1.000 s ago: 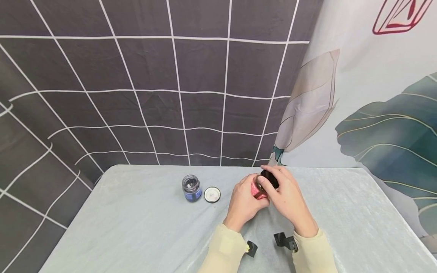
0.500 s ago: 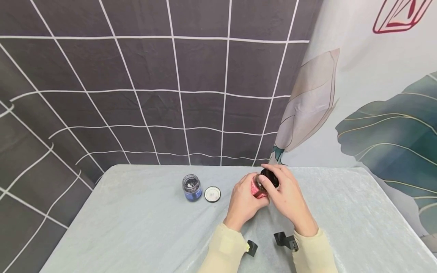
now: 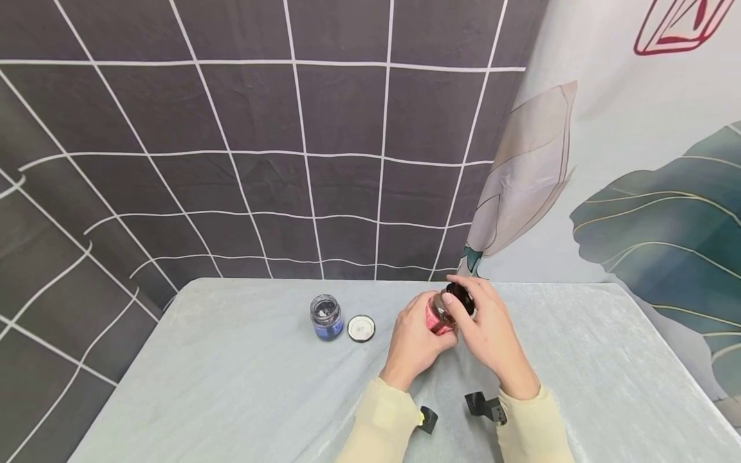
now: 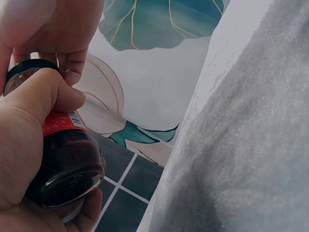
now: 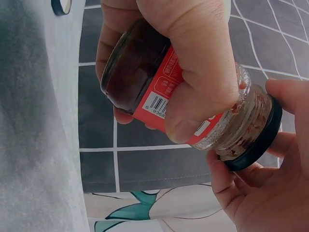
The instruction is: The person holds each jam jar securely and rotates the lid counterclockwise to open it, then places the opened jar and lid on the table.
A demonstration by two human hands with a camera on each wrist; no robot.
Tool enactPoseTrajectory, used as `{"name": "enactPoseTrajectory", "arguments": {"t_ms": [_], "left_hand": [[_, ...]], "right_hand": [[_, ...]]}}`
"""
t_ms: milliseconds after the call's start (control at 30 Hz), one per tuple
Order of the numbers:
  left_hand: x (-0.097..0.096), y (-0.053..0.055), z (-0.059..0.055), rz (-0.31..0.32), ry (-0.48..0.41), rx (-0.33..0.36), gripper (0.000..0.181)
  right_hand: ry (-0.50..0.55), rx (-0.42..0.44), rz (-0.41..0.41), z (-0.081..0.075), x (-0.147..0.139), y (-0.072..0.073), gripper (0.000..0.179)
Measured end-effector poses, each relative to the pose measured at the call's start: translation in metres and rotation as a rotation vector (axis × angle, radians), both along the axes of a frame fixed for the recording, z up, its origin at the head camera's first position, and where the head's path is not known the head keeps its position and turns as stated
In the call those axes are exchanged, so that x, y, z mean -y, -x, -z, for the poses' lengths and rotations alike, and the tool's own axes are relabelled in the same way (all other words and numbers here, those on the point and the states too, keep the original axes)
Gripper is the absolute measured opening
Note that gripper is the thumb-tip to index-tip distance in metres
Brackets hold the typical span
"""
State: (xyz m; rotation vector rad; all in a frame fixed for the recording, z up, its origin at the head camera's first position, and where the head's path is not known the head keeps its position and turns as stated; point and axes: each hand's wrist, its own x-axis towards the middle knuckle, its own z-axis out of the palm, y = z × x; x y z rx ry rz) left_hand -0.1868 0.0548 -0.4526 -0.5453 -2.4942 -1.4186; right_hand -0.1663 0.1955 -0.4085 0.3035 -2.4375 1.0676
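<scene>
Tilted above the table, a glass jar with a red label (image 5: 155, 94) holds dark contents. My left hand (image 3: 412, 341) grips its body, the thumb lying across the label in the right wrist view. The fingers and thumb of my right hand (image 3: 492, 331) pinch the rim of the black lid (image 5: 256, 142) at the jar's mouth. Bare glass neck shows just below the lid; whether the lid is fully seated I cannot tell. To the left stand an uncapped jar with a blue label (image 3: 328, 328) and, beside it, a lid lying inside up (image 3: 361, 328).
A pale grey cloth (image 3: 231, 386) covers the table, whose back edge runs close behind the hands. Behind it hangs a dark curtain (image 3: 341, 186) with a white grid, and a leaf-patterned one (image 3: 637, 244) at the right. Black wrist mounts (image 3: 485, 408) stick out by the sleeves.
The right hand and black lid have shifted very slightly to the right, showing a little more of the red-labelled jar's neck. The left hand keeps its grip; the blue-labelled jar stays put.
</scene>
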Motion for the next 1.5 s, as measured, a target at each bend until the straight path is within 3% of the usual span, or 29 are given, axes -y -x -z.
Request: {"name": "enactPoseTrajectory", "arguments": {"t_ms": [667,1500], "left_hand": [[0.002,0.002,0.001,-0.025,-0.014,0.016,0.057],[0.007,0.005,0.002,-0.051,-0.025,0.042,0.056]], "right_hand": [[0.037,-0.046,0.032,-0.003,-0.003,0.001,0.032],[0.072,-0.015,0.03,-0.001,-0.012,0.003,0.034]]}}
